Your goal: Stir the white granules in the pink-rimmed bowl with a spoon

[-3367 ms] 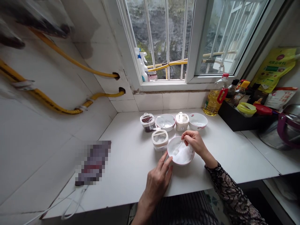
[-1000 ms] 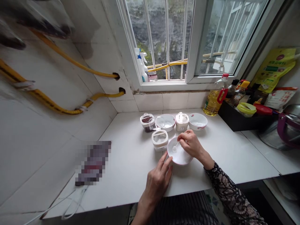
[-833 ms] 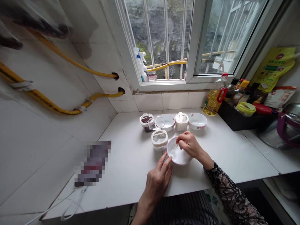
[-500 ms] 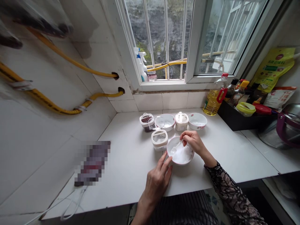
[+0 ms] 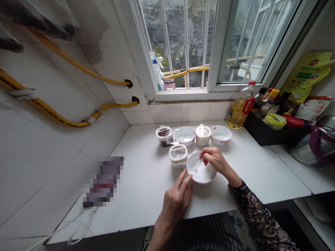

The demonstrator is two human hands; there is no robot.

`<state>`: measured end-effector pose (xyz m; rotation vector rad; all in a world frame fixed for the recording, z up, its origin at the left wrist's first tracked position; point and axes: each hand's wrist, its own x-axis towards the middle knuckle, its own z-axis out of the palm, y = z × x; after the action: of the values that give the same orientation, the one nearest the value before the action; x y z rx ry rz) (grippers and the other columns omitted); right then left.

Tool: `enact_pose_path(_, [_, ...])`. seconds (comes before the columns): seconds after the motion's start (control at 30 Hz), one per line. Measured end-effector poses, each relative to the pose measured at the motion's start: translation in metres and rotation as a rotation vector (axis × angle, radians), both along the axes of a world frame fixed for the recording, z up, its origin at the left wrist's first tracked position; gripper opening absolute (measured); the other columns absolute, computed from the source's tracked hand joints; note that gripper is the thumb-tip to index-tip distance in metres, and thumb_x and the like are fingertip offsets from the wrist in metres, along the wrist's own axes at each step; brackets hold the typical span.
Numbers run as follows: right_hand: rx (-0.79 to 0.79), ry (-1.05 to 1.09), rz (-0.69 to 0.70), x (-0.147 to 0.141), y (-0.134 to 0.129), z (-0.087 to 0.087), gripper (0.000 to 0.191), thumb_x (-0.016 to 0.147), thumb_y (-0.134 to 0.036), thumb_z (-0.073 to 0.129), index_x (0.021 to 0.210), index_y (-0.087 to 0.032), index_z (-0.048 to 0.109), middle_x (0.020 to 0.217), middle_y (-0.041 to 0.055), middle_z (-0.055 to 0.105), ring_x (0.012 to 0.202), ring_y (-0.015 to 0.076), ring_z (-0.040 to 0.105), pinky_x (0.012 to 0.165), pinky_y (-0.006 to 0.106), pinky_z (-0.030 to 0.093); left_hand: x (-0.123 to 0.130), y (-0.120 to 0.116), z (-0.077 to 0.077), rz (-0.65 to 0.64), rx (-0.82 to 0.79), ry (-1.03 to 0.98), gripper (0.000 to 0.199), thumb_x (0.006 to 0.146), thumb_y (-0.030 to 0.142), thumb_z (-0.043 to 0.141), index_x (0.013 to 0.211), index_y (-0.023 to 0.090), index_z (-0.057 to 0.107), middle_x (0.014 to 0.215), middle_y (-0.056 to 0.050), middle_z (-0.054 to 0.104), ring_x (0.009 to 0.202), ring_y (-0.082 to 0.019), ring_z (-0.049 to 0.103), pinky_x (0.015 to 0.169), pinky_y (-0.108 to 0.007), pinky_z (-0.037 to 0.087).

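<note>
A white bowl [image 5: 209, 176] with a thin pink rim stands on the counter and contains white powder or grains. My left hand [image 5: 176, 200] steadies its near left side, fingertips pressed at the rim. Pinched in my right hand [image 5: 213, 158] is a small white spoon [image 5: 199, 166], dipping into the white contents. Beside the bowl on the left is a lidded clear jar [image 5: 178, 157]. Behind stand a jar of dark red beans or grains [image 5: 164, 137], a floral white bowl [image 5: 185, 136], a jar of pale contents [image 5: 203, 136] and another floral bowl [image 5: 221, 135].
An oil bottle [image 5: 238, 109] stands at the back right by a black box [image 5: 258, 130] of sauce bottles. Further right is a metal pot [image 5: 303, 150] with a purple handle. A blurred-out object [image 5: 104, 181] with a white cable lies on the left. A barred window is ahead.
The spoon has shifted slightly and stands steeper in the bowl, with my right hand moved a little left. My left hand has stayed at the rim.
</note>
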<state>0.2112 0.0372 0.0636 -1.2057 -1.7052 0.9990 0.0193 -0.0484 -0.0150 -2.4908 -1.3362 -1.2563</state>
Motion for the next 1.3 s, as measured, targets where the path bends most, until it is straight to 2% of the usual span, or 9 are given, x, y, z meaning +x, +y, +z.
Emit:
enact_pose_path(0.07, [-0.066, 0.094, -0.055, 0.004, 0.002, 0.001, 0.019, 0.066, -0.02, 0.046, 0.059, -0.019, 0.063, 0.042, -0.0032, 0.054, 0.044, 0.0121, 0.049, 0.052, 0.024, 0.039, 0.0, 0.0, 0.0, 0.002, 0.002, -0.002, 0.029, 0.101, 0.018, 0.041, 0.128, 0.017, 0.053, 0.134, -0.018, 0.061, 0.082, -0.017, 0.075, 0.06, -0.022, 0.059])
enact_pose_path(0.27, [-0.127, 0.267, -0.125, 0.009, 0.009, 0.002, 0.016, 0.061, -0.022, 0.05, 0.056, -0.017, 0.065, 0.041, -0.0028, 0.054, 0.043, 0.0113, 0.047, 0.051, 0.024, 0.038, -0.001, 0.0, 0.0, -0.006, -0.016, 0.0, 0.031, 0.101, 0.018, 0.042, 0.13, 0.019, 0.052, 0.136, -0.017, 0.06, 0.084, -0.017, 0.074, 0.062, -0.021, 0.059])
enact_pose_path(0.57, [-0.194, 0.339, -0.149, 0.012, 0.012, 0.002, 0.016, 0.06, -0.023, 0.051, 0.057, -0.018, 0.066, 0.042, -0.0022, 0.055, 0.044, 0.0124, 0.048, 0.054, 0.027, 0.042, 0.0, 0.0, -0.001, -0.003, -0.025, -0.006, 0.033, 0.099, 0.016, 0.043, 0.131, 0.02, 0.051, 0.136, -0.016, 0.06, 0.083, -0.017, 0.074, 0.06, -0.021, 0.059])
enact_pose_path(0.73, [-0.15, 0.384, -0.167, 0.008, 0.015, 0.002, 0.014, 0.064, -0.025, 0.054, 0.062, -0.018, 0.066, 0.047, -0.0016, 0.058, 0.049, 0.0135, 0.053, 0.059, 0.028, 0.046, 0.0, 0.0, 0.0, -0.003, -0.015, -0.007, 0.031, 0.1, 0.017, 0.043, 0.129, 0.02, 0.052, 0.136, -0.016, 0.06, 0.083, -0.017, 0.074, 0.06, -0.022, 0.059])
enact_pose_path(0.83, [-0.064, 0.392, -0.168, 0.0, 0.015, 0.003, 0.014, 0.071, -0.027, 0.054, 0.07, -0.018, 0.065, 0.052, -0.0016, 0.06, 0.054, 0.0147, 0.057, 0.065, 0.029, 0.049, 0.0, 0.0, 0.0, 0.0, -0.018, -0.009, 0.031, 0.099, 0.017, 0.043, 0.129, 0.02, 0.052, 0.136, -0.016, 0.06, 0.084, -0.017, 0.074, 0.06, -0.022, 0.059])
enact_pose_path(0.93, [0.11, 0.32, -0.151, -0.01, 0.009, 0.004, 0.016, 0.082, -0.029, 0.052, 0.083, -0.019, 0.065, 0.064, 0.0008, 0.066, 0.063, 0.0166, 0.063, 0.07, 0.031, 0.05, 0.0, 0.0, -0.001, 0.004, -0.002, -0.009, 0.031, 0.099, 0.016, 0.044, 0.129, 0.019, 0.052, 0.135, -0.016, 0.061, 0.085, -0.018, 0.075, 0.061, -0.022, 0.059])
enact_pose_path(1.03, [0.397, 0.078, -0.064, -0.017, 0.003, 0.003, 0.017, 0.091, -0.024, 0.049, 0.092, -0.02, 0.065, 0.077, 0.0042, 0.072, 0.075, 0.0185, 0.065, 0.08, 0.035, 0.049, 0.0, 0.0, -0.003, 0.001, 0.003, -0.005, 0.032, 0.099, 0.016, 0.044, 0.13, 0.019, 0.051, 0.135, -0.016, 0.06, 0.087, -0.018, 0.075, 0.062, -0.022, 0.06])
enact_pose_path(1.17, [0.728, -0.274, 0.122, -0.019, 0.0, 0.002, 0.025, 0.093, -0.013, 0.043, 0.093, -0.022, 0.066, 0.08, 0.0046, 0.074, 0.076, 0.019, 0.064, 0.093, 0.042, 0.042, -0.001, 0.001, -0.003, 0.006, 0.013, -0.004, 0.033, 0.099, 0.016, 0.044, 0.131, 0.019, 0.051, 0.135, -0.017, 0.061, 0.088, -0.019, 0.075, 0.062, -0.022, 0.06])
enact_pose_path(1.3, [0.781, -0.197, 0.006, -0.013, -0.003, 0.007, 0.023, 0.093, -0.014, 0.044, 0.095, -0.022, 0.066, 0.08, 0.0042, 0.075, 0.075, 0.0192, 0.064, 0.092, 0.041, 0.043, -0.001, 0.0, -0.002, 0.002, 0.009, 0.001, 0.031, 0.1, 0.017, 0.043, 0.13, 0.019, 0.051, 0.134, -0.017, 0.061, 0.088, -0.019, 0.075, 0.062, -0.022, 0.06])
